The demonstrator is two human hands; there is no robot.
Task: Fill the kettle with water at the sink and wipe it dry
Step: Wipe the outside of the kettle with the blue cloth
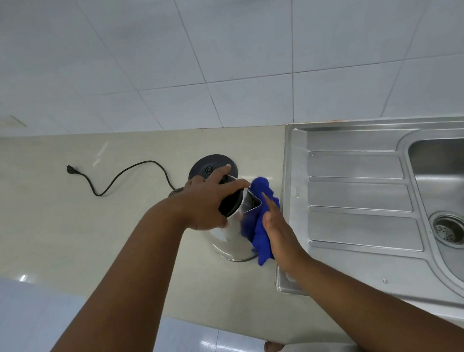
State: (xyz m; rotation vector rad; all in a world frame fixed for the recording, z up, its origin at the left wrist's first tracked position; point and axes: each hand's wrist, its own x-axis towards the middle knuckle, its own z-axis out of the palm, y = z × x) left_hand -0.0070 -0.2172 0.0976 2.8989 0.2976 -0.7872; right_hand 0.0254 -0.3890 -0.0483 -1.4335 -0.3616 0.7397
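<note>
A steel kettle (229, 241) with a black lid stands upright on the beige counter, just left of the sink. My left hand (209, 200) lies over its top, fingers spread across the lid and gripping it. My right hand (279, 232) presses a blue cloth (259, 224) flat against the kettle's right side, below the spout. The cloth covers part of the spout side and hangs down to the counter.
The kettle's black base (212, 168) sits right behind it, its cord (126, 173) trailing left to a loose plug (71, 169). A steel sink (460, 207) with a ribbed drainboard (356, 190) fills the right side. A white tiled wall rises behind.
</note>
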